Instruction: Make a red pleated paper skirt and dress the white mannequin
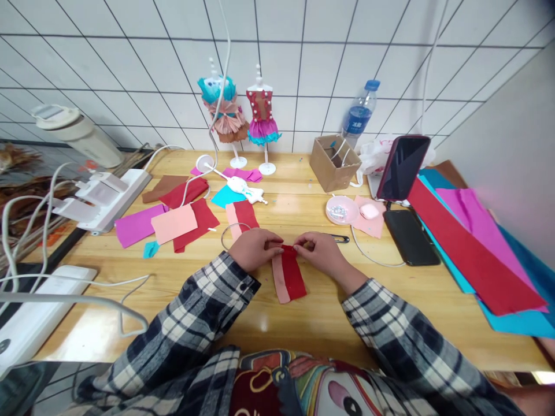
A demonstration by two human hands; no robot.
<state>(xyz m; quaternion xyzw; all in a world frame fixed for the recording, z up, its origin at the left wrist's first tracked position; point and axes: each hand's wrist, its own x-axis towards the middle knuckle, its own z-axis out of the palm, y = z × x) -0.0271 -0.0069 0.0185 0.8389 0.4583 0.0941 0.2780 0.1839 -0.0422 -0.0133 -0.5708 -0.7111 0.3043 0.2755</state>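
Note:
A two-tone piece of red and pink crepe paper (291, 277) hangs toward me over the wooden table. Along its far edge, my left hand (255, 249) pinches the left corner between thumb and fingers. My right hand (321, 254) pinches the same edge on the right, a short way apart. A second red and pink piece (243, 218) lies just beyond my left hand, with a thin wire loop (232, 234) beside it. Near my right fingers is a dark metal tool (340, 238), partly hidden by the hand. A small white mannequin (243, 188) lies on its side farther back.
Two dressed mannequins (262, 115) stand by the tiled wall. Loose paper pieces (176, 222) lie left; long sheets (472, 248) lie right. A cardboard box (333, 164), water bottle (359, 112), pink bead dish (340, 211), two phones (411, 237) and a power strip (106, 199) with cables surround the workspace.

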